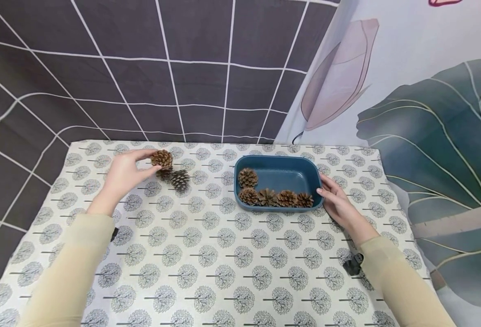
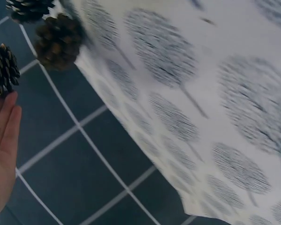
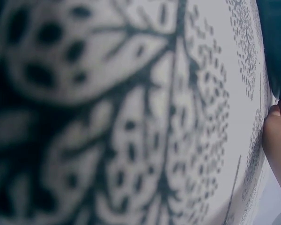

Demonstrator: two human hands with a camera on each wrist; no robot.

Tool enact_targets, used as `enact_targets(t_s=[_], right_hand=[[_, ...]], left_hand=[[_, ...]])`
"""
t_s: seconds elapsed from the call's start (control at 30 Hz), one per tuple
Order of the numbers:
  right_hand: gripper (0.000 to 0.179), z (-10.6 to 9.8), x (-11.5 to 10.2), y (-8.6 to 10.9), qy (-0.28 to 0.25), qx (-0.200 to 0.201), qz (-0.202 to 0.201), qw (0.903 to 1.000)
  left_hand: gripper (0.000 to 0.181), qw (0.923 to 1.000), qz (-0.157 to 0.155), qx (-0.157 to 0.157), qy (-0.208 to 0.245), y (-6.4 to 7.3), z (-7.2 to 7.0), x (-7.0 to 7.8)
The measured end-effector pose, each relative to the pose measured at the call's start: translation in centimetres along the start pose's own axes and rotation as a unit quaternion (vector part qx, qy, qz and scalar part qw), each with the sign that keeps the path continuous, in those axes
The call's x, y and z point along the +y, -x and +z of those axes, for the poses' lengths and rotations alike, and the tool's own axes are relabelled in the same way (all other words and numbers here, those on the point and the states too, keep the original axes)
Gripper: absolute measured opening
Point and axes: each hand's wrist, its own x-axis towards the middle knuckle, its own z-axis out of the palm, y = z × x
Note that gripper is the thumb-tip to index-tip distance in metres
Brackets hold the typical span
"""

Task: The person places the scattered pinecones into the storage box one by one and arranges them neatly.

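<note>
Between its thumb and fingers my left hand (image 1: 125, 174) pinches a brown pine cone (image 1: 161, 158) near the back left of the table. Two more pine cones lie right by it: one is partly hidden under the held cone, and a darker pine cone (image 1: 180, 180) sits just to the right. In the left wrist view the fingers of the left hand (image 2: 2, 145) meet the held pine cone (image 2: 1, 70). My right hand (image 1: 338, 202) grips the right end of a blue rectangular tub (image 1: 279, 209), thumb at the rim. Several pine cones (image 1: 267, 197) line the tub's left and front sides.
A white tablecloth (image 1: 224, 259) with grey tree prints covers the table. Behind it hangs a dark cloth (image 1: 199, 81) with white grid lines, and a leaf-patterned curtain (image 1: 437, 150) hangs at the right. Black wrist straps (image 1: 353, 264) show by the sleeves.
</note>
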Motion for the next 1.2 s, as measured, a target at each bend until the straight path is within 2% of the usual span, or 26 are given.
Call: enact_targets(t_s=[0.4, 0.7, 0.93, 1.2], right_hand=[[0.072, 0.1, -0.1, 0.0, 0.007, 0.001, 0.005, 1.0000], [0.070, 0.1, 0.2, 0.0, -0.015, 0.004, -0.008, 0.9999], [0.068, 0.0, 0.4, -0.2, -0.025, 0.004, -0.014, 0.9996], [0.070, -0.1, 0.3, -0.2, -0.017, 0.008, -0.001, 0.9998]], left_hand=[[0.048, 0.9963, 0.079, -0.001, 0.036, -2.6, 3.4, 4.6], [0.051, 0.9902, 0.107, -0.059, 0.067, -4.9, 6.1, 8.4], [0.050, 0.9834, 0.139, -0.081, 0.085, -6.4, 8.2, 11.0], [0.049, 0.9762, 0.159, -0.115, 0.093, -7.8, 10.7, 13.3]])
